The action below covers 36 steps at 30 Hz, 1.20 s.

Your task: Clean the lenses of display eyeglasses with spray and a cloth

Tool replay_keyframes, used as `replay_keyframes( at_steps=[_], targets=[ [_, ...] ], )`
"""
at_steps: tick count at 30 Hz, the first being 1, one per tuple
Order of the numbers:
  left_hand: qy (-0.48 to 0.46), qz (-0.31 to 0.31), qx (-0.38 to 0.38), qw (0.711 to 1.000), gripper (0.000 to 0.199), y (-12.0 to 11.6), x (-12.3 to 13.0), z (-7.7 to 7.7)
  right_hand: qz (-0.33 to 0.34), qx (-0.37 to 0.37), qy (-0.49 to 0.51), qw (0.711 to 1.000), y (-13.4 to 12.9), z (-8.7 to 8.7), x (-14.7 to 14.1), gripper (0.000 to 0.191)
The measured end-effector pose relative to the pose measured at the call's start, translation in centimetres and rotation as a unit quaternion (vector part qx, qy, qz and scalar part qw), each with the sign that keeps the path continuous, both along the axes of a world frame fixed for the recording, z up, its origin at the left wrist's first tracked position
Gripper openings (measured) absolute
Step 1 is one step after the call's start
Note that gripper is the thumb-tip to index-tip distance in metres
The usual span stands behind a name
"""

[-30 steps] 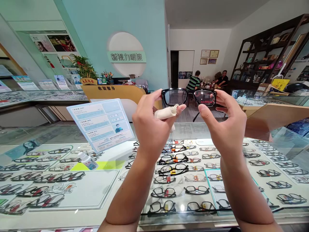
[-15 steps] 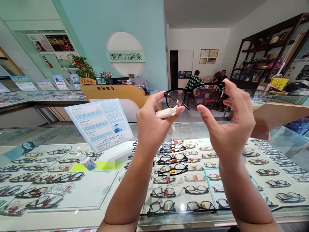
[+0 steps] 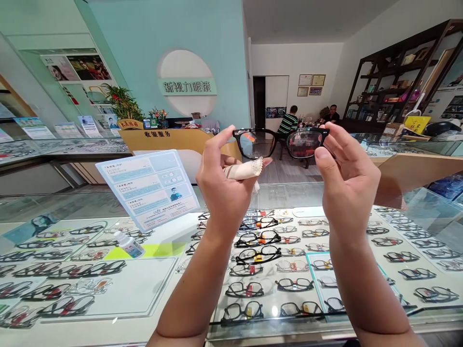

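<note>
Black-framed eyeglasses (image 3: 281, 137) are held up level above the glass counter, lenses facing me. My left hand (image 3: 224, 193) grips their left end, the index finger at the upper corner. A rolled pale cleaning cloth (image 3: 243, 170) with a scalloped edge is also tucked in that hand, just below the left lens. My right hand (image 3: 349, 180) has its thumb and fingers closed on the right end by the hinge. The temples are mostly hidden behind the front. Orange and red reflections show in the left lens.
Rows of eyeglass frames (image 3: 258, 237) lie in the glass display case. A white bottle (image 3: 128, 245) and a tilted light-blue leaflet (image 3: 150, 185) stand at the left. Beyond are a yellow-fronted cashier desk (image 3: 181, 142), dark shelves (image 3: 387, 84) and two seated people.
The eyeglasses have moved slightly left and been turned more squarely and level. My right thumb has shifted from below the right lens to its outer end. My left fingers have moved left.
</note>
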State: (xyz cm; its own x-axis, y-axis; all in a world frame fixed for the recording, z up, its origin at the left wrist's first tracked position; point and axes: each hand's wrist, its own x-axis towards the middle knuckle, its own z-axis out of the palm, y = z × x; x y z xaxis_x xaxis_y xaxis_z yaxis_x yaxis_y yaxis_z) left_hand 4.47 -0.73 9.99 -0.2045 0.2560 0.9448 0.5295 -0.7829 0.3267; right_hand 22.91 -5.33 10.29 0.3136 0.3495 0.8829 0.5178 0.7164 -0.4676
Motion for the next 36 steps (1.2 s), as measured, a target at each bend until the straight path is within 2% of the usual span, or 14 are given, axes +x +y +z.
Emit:
replay_keyframes(
  at_steps=[8,13,20,29,33,36],
  targets=[
    [0.019,-0.022,0.005,1.000,0.070,-0.2,-0.1,0.2,0.043,0.015,0.057,0.997,1.3,0.2,0.8,0.033],
    [0.019,-0.023,0.011,0.999,0.069,-0.3,-0.2,0.5,0.100,0.009,0.092,0.991,2.1,0.1,1.4,0.030],
    [0.016,-0.061,0.020,0.998,0.064,-0.6,-0.3,0.7,0.129,-0.014,0.139,0.982,1.9,0.5,1.2,0.027],
    [0.031,-0.057,0.011,0.998,0.064,-0.2,-0.6,0.9,0.144,-0.042,0.116,0.982,2.5,0.4,2.2,0.030],
    [0.024,-0.062,0.010,0.998,0.064,-0.1,-0.5,0.8,0.178,-0.058,0.134,0.973,2.5,0.5,2.4,0.032],
    [0.022,-0.063,-0.020,0.998,0.067,-0.1,-0.3,0.7,0.207,-0.066,0.144,0.966,2.4,0.6,2.2,0.033]
  ],
)
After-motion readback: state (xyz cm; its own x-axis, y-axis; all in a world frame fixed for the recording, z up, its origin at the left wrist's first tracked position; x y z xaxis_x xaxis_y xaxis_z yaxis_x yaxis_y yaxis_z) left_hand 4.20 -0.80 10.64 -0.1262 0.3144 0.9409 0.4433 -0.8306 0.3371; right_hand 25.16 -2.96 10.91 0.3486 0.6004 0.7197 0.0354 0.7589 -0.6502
